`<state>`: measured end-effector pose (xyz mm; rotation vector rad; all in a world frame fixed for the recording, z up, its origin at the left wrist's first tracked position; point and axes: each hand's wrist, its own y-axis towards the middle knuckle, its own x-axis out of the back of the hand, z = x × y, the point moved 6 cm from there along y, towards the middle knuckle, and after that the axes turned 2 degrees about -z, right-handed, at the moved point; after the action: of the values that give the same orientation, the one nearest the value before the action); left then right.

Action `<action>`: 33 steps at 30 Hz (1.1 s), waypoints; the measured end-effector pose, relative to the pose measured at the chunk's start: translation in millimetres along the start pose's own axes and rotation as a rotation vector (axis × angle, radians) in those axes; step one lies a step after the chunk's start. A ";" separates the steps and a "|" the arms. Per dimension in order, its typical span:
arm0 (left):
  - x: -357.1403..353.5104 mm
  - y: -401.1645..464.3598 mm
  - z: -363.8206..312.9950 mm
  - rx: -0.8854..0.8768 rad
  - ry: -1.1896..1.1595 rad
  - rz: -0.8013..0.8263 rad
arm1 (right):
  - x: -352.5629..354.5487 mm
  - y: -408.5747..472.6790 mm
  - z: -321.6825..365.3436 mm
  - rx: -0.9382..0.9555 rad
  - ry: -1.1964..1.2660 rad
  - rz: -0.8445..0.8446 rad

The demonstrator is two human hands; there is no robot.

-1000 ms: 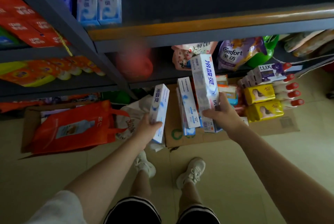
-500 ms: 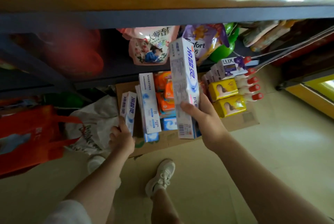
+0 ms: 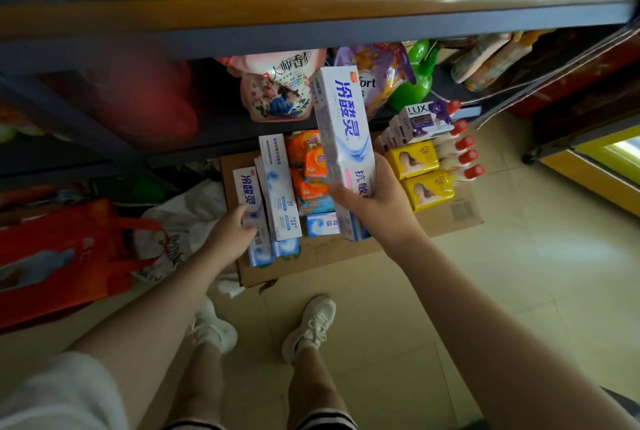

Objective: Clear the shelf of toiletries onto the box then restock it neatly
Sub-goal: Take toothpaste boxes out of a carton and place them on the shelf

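The right hand point(image 3: 377, 202) grips a toothpaste box point(image 3: 344, 138) pointing to twelve o'clock toward the shelf point(image 3: 311, 13). At nine o'clock, the left hand point(image 3: 230, 232) holds another toothpaste carton point(image 3: 246, 191) on the cardboard box point(image 3: 311, 256).

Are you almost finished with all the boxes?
Not yet. Soaps and toothpaste boxes already sit on the flattened cardboard box. The right hand holds a tall toothpaste box; the left hand sets another down. Restocking the shelf is left.

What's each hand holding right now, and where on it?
Right hand grips the tall toothpaste box near its lower end. Left hand holds the smaller toothpaste box at its lower part.
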<state>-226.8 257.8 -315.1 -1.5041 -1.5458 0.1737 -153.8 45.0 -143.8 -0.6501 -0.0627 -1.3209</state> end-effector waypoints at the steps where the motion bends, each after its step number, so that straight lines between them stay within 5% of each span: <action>1: 12.7 -9.0 -13.4 -0.055 -0.016 -0.019 | -0.1 -2.1 5.5 0.028 -0.058 -0.011; 7: 87.9 -85.7 -72.3 -0.306 -0.086 -0.080 | -9.0 -12.3 38.6 0.143 -0.460 0.004; 13: 128.9 -160.9 -35.6 -0.228 -0.070 -0.178 | -54.4 -22.0 66.7 0.164 -0.565 0.290; 20: 182.9 -267.9 88.4 0.027 -0.145 -0.422 | -180.5 -96.5 120.5 0.122 -0.457 0.857; 25: 226.6 -370.6 211.1 0.282 -0.333 -0.733 | -310.5 -184.2 176.8 0.337 -0.604 1.182; 33: 268.1 -518.6 410.7 0.594 -0.518 -0.997 | -534.5 -340.2 235.4 0.799 -0.746 1.224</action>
<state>-820.7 560.4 -59.6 -0.1322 -2.2151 0.4038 -534.8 590.7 -26.0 -0.3163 -0.6526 0.2097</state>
